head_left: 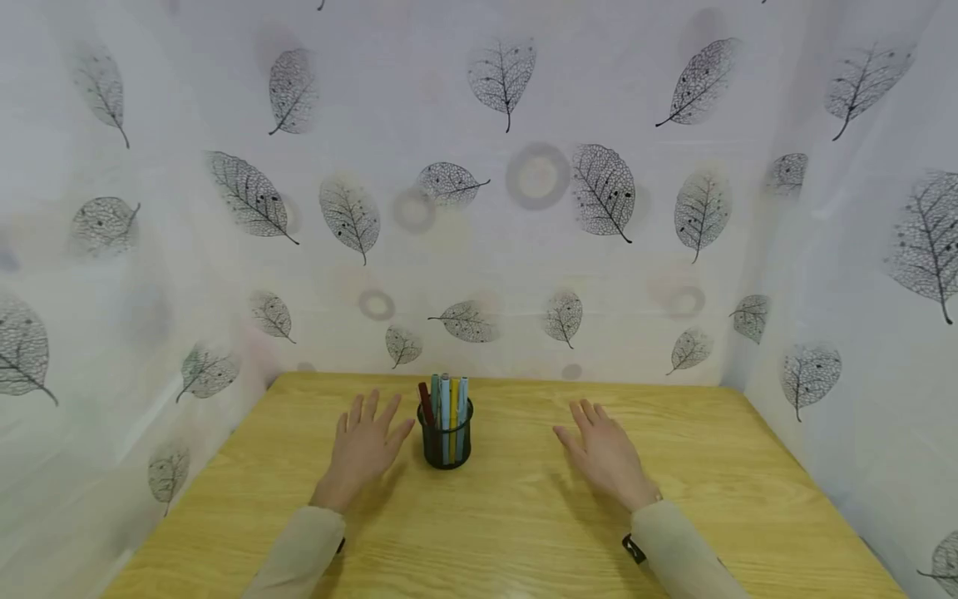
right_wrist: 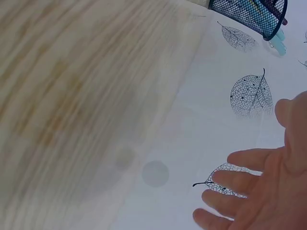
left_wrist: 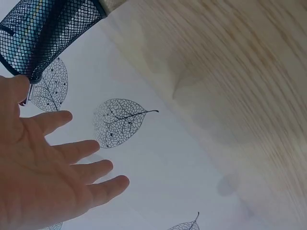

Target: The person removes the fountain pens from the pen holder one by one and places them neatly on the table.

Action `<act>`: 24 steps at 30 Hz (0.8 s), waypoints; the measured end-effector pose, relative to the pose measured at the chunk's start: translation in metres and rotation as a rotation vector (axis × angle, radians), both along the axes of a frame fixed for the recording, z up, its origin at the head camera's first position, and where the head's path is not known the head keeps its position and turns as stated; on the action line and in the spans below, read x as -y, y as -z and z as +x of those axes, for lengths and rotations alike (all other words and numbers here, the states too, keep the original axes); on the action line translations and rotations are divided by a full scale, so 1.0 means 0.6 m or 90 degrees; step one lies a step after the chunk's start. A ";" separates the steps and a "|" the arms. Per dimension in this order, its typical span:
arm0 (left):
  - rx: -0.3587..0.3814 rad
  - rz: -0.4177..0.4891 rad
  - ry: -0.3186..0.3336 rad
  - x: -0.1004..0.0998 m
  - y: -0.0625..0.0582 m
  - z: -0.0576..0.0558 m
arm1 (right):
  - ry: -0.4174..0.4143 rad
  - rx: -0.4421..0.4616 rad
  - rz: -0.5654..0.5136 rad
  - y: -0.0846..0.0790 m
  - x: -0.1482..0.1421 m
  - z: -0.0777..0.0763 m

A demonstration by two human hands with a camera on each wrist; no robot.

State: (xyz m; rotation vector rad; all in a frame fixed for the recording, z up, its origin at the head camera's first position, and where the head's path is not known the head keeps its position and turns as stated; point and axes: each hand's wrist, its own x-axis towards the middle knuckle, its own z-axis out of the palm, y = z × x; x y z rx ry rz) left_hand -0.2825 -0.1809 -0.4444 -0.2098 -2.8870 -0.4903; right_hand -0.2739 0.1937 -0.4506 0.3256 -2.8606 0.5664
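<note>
A black mesh pen holder stands upright on the table, with several pens in it: a dark red one, a yellow one, and green and light blue ones. Just left of the holder is my left hand, its fingers spread and nothing in them. In the left wrist view the mesh holder appears beyond the thumb. My right hand is farther off, to the right of the holder, with fingers extended and holding nothing. The right wrist view shows its spread fingers and the holder at the top.
The light wooden table reaches back to a pale curtain printed with leaf skeletons, which also hangs at both sides. A dark band shows at the right wrist, below the beige sleeve.
</note>
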 end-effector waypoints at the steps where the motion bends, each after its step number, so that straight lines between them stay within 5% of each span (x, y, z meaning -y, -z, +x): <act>1: -0.007 0.007 -0.003 0.000 -0.001 -0.002 | -0.001 0.005 -0.016 -0.001 0.001 -0.001; 6: -0.056 0.054 -0.007 0.002 -0.002 -0.008 | -0.009 0.037 -0.093 -0.003 0.004 -0.004; 16: -0.081 0.225 0.007 -0.007 0.001 -0.010 | -0.043 0.013 -0.285 0.010 0.018 -0.016; 20: -0.117 0.303 0.027 -0.012 0.002 -0.013 | -0.060 0.007 -0.371 0.016 0.026 -0.025; 24: -0.140 0.364 0.070 -0.019 0.003 -0.014 | -0.073 0.062 -0.466 0.023 0.038 -0.037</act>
